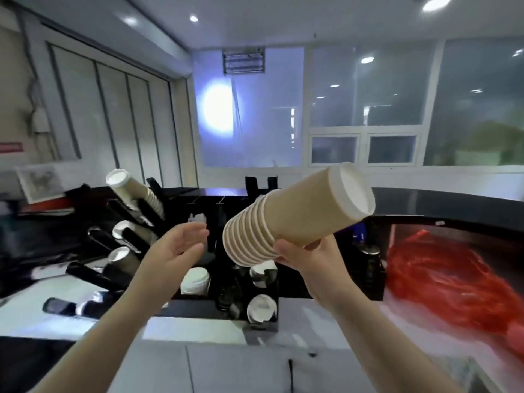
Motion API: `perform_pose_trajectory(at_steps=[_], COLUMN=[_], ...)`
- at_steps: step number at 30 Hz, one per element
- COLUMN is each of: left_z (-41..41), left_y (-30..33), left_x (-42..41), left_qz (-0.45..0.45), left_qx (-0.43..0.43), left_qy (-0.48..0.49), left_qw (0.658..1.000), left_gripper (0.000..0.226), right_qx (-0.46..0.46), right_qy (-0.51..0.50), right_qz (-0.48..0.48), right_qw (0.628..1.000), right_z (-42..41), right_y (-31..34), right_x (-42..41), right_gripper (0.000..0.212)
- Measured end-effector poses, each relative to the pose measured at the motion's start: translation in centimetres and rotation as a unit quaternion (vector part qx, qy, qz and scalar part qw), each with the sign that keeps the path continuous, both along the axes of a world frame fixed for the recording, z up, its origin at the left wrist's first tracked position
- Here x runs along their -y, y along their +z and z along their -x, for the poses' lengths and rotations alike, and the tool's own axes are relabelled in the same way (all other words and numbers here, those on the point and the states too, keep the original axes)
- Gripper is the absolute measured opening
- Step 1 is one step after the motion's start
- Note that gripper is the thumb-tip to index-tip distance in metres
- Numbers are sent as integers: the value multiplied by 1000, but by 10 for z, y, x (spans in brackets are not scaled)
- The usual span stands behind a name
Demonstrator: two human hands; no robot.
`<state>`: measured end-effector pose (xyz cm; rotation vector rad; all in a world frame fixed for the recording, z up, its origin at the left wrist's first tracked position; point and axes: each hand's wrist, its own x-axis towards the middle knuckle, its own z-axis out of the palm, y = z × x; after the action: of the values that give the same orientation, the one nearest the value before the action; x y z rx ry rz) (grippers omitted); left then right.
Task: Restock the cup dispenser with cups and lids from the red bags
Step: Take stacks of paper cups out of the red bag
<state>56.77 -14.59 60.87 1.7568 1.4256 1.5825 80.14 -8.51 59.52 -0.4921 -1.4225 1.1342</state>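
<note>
Right hand (pixel 313 260) gripping a nested stack of tan paper cups (pixel 295 217), held tilted above the black cup dispenser (pixel 241 282), base end pointing up and to the right, rims toward the left. Left hand (pixel 173 251) released, fingers loosely extended, just left of the stack's rim end, not touching it. White lids (pixel 195 280) sitting in a near dispenser compartment. Another stack of white cups (pixel 133 191) leaning from a far left slot. Red bag (pixel 453 279) crumpled on the worktop (pixel 198 330), right of the dispenser.
</note>
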Motion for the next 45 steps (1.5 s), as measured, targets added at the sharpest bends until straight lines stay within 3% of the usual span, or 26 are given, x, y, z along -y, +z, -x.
perform_pose_trajectory(at_steps=[5,11,21,32,41,45], left_z=[94,180,303,396,458,470], left_y=[-9,-27,-9,3,13,3], left_x=[24,26,-48,-138,-201,-219], left_qz=[16,19,7,-13,-25,-19], left_qx=[0,8,-51,-50,-40,-14], left_qy=[71,142,224,207,136,90], left_qw=[997,990,973,977,990,996], left_gripper=[31,31,32,33,34,35], right_qx=[5,22,62,85,239,239], right_qy=[36,62,4,-21,-97,-104], right_qz=[22,11,-108,-184,-144,-131], right_qw=[999,998,992,979,955,957], right_z=[94,188,334,454,493,500], right_y=[5,7,29,75,64,50], right_x=[-8,-43,-150,-210,-250,-253], right_gripper=[90,82,79,79,86,85])
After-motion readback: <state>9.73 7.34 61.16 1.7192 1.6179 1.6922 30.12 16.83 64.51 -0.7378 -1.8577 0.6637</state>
